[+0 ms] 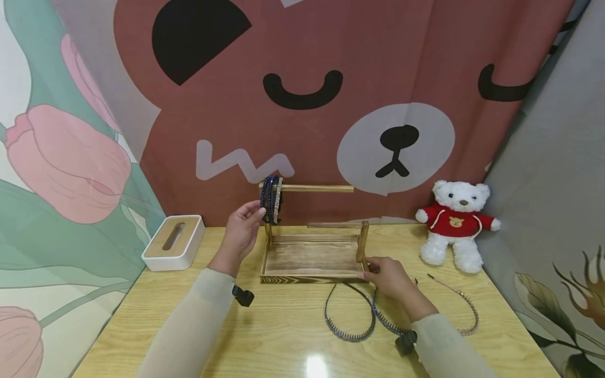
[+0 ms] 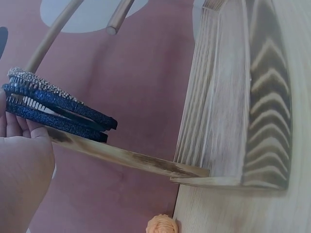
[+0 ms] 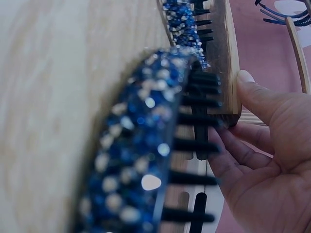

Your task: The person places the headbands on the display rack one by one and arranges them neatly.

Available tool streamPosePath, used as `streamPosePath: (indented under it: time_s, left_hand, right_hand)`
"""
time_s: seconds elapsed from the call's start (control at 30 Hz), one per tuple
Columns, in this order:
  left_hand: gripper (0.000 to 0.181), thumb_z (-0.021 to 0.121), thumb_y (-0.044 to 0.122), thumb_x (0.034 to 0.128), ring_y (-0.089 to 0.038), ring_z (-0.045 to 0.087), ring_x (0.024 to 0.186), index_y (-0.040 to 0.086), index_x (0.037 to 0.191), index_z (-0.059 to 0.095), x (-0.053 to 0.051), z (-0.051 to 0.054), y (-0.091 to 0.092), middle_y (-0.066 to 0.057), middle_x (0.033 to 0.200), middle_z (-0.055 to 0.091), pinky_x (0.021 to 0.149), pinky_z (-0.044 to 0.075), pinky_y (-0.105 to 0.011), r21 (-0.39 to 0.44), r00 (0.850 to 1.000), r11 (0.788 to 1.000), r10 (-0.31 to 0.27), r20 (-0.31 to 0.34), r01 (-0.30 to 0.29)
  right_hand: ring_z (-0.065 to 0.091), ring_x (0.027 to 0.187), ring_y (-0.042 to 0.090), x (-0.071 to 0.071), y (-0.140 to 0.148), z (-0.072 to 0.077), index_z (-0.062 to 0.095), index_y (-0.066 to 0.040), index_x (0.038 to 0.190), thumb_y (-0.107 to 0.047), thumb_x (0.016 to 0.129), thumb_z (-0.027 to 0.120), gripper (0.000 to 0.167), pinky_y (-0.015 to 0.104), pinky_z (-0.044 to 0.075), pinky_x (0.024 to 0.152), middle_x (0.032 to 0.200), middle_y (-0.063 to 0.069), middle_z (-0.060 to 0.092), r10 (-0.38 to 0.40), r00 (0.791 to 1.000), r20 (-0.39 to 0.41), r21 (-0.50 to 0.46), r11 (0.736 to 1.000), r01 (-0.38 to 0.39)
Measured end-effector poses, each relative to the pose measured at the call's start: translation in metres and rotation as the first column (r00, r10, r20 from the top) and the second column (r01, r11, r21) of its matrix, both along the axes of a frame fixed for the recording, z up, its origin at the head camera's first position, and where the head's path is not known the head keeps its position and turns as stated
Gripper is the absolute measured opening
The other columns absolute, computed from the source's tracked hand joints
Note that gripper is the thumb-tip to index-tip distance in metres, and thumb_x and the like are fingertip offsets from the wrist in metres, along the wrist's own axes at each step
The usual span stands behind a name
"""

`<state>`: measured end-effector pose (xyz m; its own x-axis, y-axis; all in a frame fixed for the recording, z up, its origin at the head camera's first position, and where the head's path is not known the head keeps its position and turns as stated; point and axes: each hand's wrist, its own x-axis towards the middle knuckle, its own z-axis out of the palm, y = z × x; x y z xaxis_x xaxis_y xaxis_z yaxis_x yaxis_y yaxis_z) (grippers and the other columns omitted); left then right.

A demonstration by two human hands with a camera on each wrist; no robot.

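Several headbands point(image 1: 271, 199), dark blue ones and a silvery one, hang at the left end of a wooden bar point(image 1: 316, 188) above a wooden tray stand point(image 1: 314, 280). My left hand point(image 1: 241, 228) pinches the dark blue headbands point(image 2: 58, 109) near the bar's end, fingertips at their left side. At the stand's front right corner, my right hand point(image 1: 389, 278) grips the wood between thumb and fingers; the right wrist view shows that hand point(image 3: 272, 141) on the corner. Blue glittery headbands point(image 1: 352, 336) with comb teeth lie on the table in front of the stand.
A pinkish headband point(image 1: 470, 310) lies on the table, right of my right hand. The white box with a wooden lid point(image 1: 163, 247) stands at the left. A white teddy bear in a red top point(image 1: 456, 226) sits at the back right. Behind the table hangs a brown curtain point(image 1: 302, 136).
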<state>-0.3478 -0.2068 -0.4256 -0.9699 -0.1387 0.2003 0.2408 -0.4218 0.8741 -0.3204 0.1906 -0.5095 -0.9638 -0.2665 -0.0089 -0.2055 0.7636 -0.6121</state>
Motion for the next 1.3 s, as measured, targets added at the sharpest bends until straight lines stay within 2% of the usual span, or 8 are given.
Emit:
streamPosePath:
  time_s: [0.37, 0.63, 0.7, 0.73, 0.83, 0.93, 1.1, 1.3]
  left_hand:
    - [0.032, 0.064, -0.009, 0.1048, -0.008, 0.065, 0.094, 0.020, 0.102, 0.077, 0.003, -0.004, 0.000, 0.007, 0.098, 0.071, 0.085, 0.058, -0.019, -0.015, 1.000, 1.000, -0.021, 0.017, 0.021]
    - [0.050, 0.056, 0.017, 0.1158, -0.023, 0.055, 0.145, -0.004, 0.160, 0.047, 0.018, -0.031, -0.021, -0.013, 0.153, 0.060, 0.130, 0.040, -0.038, -0.190, 0.997, 0.981, -0.021, 0.080, 0.036]
    - [0.056, 0.057, 0.022, 0.1159, -0.032, 0.052, 0.151, -0.005, 0.163, 0.044, 0.024, -0.044, -0.027, -0.020, 0.162, 0.055, 0.130, 0.040, -0.045, -0.400, 0.994, 0.916, 0.016, 0.107, 0.028]
    - [0.058, 0.060, 0.026, 0.1150, -0.035, 0.052, 0.152, -0.003, 0.163, 0.046, 0.028, -0.051, -0.029, -0.021, 0.163, 0.054, 0.129, 0.041, -0.048, -0.538, 0.992, 0.843, 0.044, 0.118, 0.026]
    - [0.064, 0.066, 0.035, 0.1113, -0.043, 0.054, 0.150, 0.003, 0.164, 0.049, 0.039, -0.069, -0.031, -0.023, 0.161, 0.056, 0.123, 0.047, -0.059, -0.850, 0.988, 0.525, 0.107, 0.108, 0.036]
    - [0.067, 0.069, 0.039, 0.1092, -0.046, 0.055, 0.147, 0.007, 0.165, 0.049, 0.048, -0.079, -0.028, -0.023, 0.158, 0.059, 0.120, 0.047, -0.064, -0.947, 0.990, 0.314, 0.097, 0.107, 0.072]
    - [0.067, 0.072, 0.037, 0.1080, -0.043, 0.056, 0.147, 0.007, 0.164, 0.050, 0.053, -0.086, -0.023, -0.020, 0.158, 0.060, 0.122, 0.046, -0.061, -0.972, 0.993, 0.212, 0.027, 0.111, 0.103]
    - [0.069, 0.074, 0.040, 0.1061, -0.041, 0.056, 0.148, 0.010, 0.164, 0.051, 0.060, -0.095, -0.025, -0.018, 0.158, 0.061, 0.123, 0.046, -0.059, -0.974, 0.993, 0.200, 0.039, 0.115, 0.105]
  right_hand:
    - [0.076, 0.117, 0.038, 0.001, -0.001, 0.001, 0.061, 0.006, 0.151, -0.029, 0.103, 0.079, 0.062, 0.052, 0.064, 0.096, 0.123, 0.020, 0.080, 0.001, 1.000, 0.001, 0.005, 1.000, -0.001]
    - [0.077, 0.115, 0.037, 0.000, -0.002, 0.000, 0.062, 0.006, 0.149, -0.027, 0.103, 0.079, 0.059, 0.051, 0.065, 0.094, 0.122, 0.020, 0.080, 0.011, 1.000, -0.005, -0.004, 1.000, -0.011]
    - [0.077, 0.114, 0.037, 0.000, -0.001, 0.000, 0.063, 0.006, 0.149, -0.026, 0.102, 0.080, 0.059, 0.050, 0.065, 0.094, 0.121, 0.020, 0.080, 0.007, 1.000, -0.004, -0.008, 1.000, -0.007]
    - [0.077, 0.114, 0.036, 0.000, -0.001, 0.000, 0.063, 0.005, 0.149, -0.025, 0.102, 0.080, 0.059, 0.050, 0.065, 0.093, 0.121, 0.020, 0.080, 0.003, 1.000, -0.002, -0.011, 1.000, -0.004]
    - [0.078, 0.113, 0.036, 0.000, 0.001, 0.001, 0.063, 0.005, 0.150, -0.026, 0.103, 0.079, 0.059, 0.050, 0.066, 0.092, 0.121, 0.020, 0.080, 0.008, 1.000, -0.006, 0.003, 1.000, -0.008]
    - [0.078, 0.112, 0.036, -0.001, 0.002, 0.004, 0.063, 0.004, 0.150, -0.028, 0.103, 0.079, 0.059, 0.051, 0.066, 0.091, 0.121, 0.020, 0.080, 0.009, 1.000, -0.011, 0.016, 1.000, -0.009]
    - [0.078, 0.113, 0.036, -0.002, 0.002, 0.007, 0.063, 0.005, 0.150, -0.032, 0.103, 0.079, 0.062, 0.053, 0.065, 0.094, 0.122, 0.020, 0.080, 0.004, 1.000, -0.014, 0.023, 1.000, -0.003]
    - [0.078, 0.113, 0.036, -0.001, 0.000, 0.002, 0.063, 0.004, 0.150, -0.030, 0.103, 0.079, 0.061, 0.049, 0.066, 0.090, 0.122, 0.020, 0.080, 0.004, 1.000, 0.012, -0.004, 1.000, -0.004]
